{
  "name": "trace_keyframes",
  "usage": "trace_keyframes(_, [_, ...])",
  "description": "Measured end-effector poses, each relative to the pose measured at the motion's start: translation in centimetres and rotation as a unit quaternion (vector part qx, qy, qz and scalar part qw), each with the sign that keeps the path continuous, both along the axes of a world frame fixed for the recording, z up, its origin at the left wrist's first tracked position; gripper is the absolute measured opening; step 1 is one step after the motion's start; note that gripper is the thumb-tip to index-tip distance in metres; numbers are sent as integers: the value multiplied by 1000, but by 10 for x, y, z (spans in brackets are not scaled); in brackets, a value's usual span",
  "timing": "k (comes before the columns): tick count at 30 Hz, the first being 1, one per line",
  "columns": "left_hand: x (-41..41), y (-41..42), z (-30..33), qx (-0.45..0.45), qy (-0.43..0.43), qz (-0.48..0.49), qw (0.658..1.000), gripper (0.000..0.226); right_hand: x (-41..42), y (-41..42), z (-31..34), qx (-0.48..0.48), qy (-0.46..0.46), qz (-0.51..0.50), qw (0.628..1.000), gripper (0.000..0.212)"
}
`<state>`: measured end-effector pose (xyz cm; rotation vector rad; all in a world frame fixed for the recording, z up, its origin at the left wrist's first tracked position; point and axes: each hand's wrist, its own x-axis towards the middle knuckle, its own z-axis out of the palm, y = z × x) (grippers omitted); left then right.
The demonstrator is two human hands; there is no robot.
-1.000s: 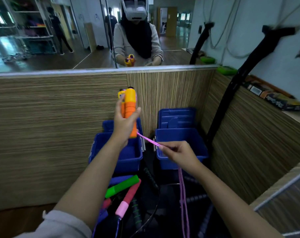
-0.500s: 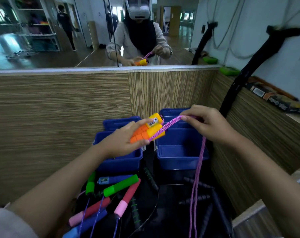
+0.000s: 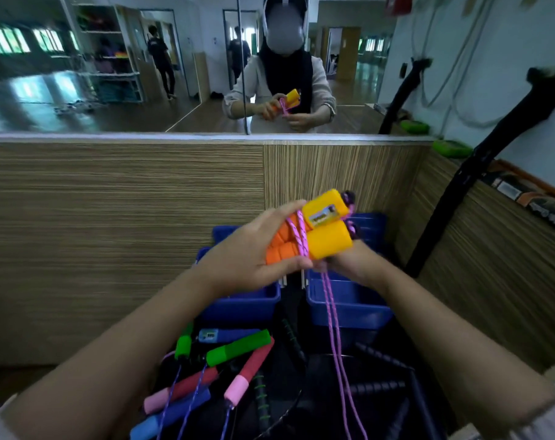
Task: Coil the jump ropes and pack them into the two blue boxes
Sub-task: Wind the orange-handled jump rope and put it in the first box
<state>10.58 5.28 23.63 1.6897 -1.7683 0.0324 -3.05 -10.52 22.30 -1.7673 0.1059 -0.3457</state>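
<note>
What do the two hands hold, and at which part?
Left hand grips the orange handles at their ribbed ends; right hand holds the pink rope under them.

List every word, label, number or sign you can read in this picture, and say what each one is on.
No text is legible.
Small display panel on the orange jump rope handles: marks too blurred to read.
Panel on the blue handle in the pile below: too small to read.
Printed boxes on the right ledge: print blurred, unreadable.
Red sign high on the wall: no readable characters.
</note>
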Motion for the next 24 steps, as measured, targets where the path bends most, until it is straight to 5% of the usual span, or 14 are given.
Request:
trace_keyframes(3, [36,4,3,-34,24,114,993,82,7,27,-47,21,43,-19,999,20])
trace_keyframes(6, [76,11,-10,3,9,198,980,89,-9,44,-72,-208,66,-9,976,27])
trace_keyframes(9, [93,17,-33,108,-47,178,977,104,-24,45,-50,-406,31,18,913,22])
trace_keyframes(13, [66,18,-48,231,-69,83,967,106,-23,20,12,-437,-21,-19,899,19])
trace_keyframes(21, [-21,19,-15,135,13,-31,990,118,-7,-11,49,-180,7,16,984,18])
trace_keyframes(24, [-23,23,1,48,59,-33,997,101,-10,1,38,-73,-23,37,996,15])
